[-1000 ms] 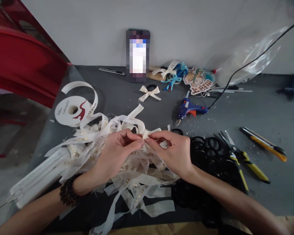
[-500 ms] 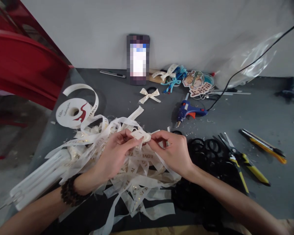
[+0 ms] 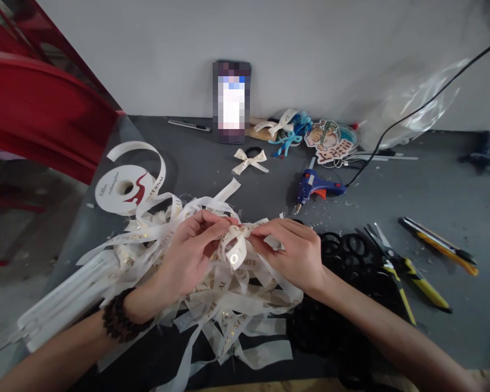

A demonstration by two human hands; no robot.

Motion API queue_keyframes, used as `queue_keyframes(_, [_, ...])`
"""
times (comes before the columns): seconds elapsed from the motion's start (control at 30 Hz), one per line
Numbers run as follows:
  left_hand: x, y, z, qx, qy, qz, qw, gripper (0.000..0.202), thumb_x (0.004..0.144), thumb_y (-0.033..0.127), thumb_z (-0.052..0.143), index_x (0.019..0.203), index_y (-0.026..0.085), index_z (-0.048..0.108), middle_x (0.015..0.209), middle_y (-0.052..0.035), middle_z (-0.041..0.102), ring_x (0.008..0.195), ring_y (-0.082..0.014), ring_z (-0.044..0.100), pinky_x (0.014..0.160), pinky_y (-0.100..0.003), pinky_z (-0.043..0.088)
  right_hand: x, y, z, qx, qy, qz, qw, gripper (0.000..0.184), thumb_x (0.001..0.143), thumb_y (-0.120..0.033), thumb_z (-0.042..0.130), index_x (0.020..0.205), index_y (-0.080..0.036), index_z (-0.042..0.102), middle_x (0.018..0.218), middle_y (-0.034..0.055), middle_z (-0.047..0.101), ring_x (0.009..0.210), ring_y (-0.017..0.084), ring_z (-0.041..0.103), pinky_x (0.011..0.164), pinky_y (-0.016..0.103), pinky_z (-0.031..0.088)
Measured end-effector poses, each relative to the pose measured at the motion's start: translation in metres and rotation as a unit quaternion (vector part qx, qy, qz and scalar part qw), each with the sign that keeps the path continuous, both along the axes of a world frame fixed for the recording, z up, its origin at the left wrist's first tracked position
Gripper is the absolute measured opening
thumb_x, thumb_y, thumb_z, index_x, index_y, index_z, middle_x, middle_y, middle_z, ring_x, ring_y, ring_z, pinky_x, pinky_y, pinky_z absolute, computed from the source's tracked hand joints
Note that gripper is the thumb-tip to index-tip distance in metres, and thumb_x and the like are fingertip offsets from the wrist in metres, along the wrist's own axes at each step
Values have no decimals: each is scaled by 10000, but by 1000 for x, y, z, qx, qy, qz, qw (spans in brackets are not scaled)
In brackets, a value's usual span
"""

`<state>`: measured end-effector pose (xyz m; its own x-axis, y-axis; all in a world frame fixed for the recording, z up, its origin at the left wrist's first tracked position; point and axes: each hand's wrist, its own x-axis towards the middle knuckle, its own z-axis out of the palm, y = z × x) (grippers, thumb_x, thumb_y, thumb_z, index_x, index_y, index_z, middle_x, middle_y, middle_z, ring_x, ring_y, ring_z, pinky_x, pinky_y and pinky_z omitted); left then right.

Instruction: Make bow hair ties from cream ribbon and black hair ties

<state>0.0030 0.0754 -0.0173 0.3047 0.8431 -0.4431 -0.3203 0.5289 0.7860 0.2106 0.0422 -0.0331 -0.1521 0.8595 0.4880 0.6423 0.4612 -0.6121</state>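
Observation:
Between my fingertips is a looped piece of cream printed ribbon, its gold lettering facing me. My left hand pinches it from the left, and a dark beaded bracelet circles that wrist. From the right, my right hand pinches the same ribbon with thumb and forefinger. Beneath both hands spreads a tangled heap of cut ribbon strips. A finished-looking ribbon bow with a black hair tie lies beyond my hands. The ribbon spool stands left, with its loose end curling over it.
Right of the heap lie black hair ties, yellow-handled scissors and a yellow cutter. A blue glue gun rests behind them, its cord rising right. A phone leans on the wall. A white power strip sits left.
The ribbon piece in my fingers has turned, and a loop with lettering now hangs down toward me. My right hand has shifted slightly right; both hands keep their pinch.

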Motion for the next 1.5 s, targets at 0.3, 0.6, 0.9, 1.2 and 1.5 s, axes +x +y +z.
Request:
queue_keyframes(0.3, [0,-1,-1,90,78,12,993,258,960,350,791,924,211,576,1115,-49,816,724,-101,667,657,-232,519,16,5,-2,147,-179,57,971,67,970,-147,718,996,-205,737,932,13,833,774,166,775,688,347,589])
queue_keyframes(0.6, [-1,-7,4,50,102,-44,993,378,916,504,796,1158,274,617,815,0,715,740,-167,667,675,-286,524,27,3,0,140,-236,121,954,153,1008,-240,687,1075,-316,802,1027,-6,855,890,212,823,730,346,683])
queue_keyframes(0.9, [1,-7,-1,118,197,-100,968,482,828,411,889,1246,242,722,699,34,627,636,-124,547,589,-241,422,20,-2,21,37,-216,184,958,197,1019,-262,662,1144,-346,789,1067,-44,855,951,203,829,742,316,705])
queue_keyframes(1.2, [1,-8,-3,106,169,-88,976,411,828,382,896,1169,221,730,966,-51,787,834,-163,711,763,-267,569,27,-2,11,98,-228,201,948,306,1011,-284,683,1308,-333,740,1139,-27,848,1003,214,829,742,285,700])
queue_keyframes(1.5, [1,-9,-6,120,139,-61,981,243,820,348,905,961,236,742,896,-29,760,767,-161,695,741,-292,596,25,1,27,-13,-217,194,957,215,1000,-282,677,1166,-369,784,1057,-60,855,945,205,832,726,313,705])
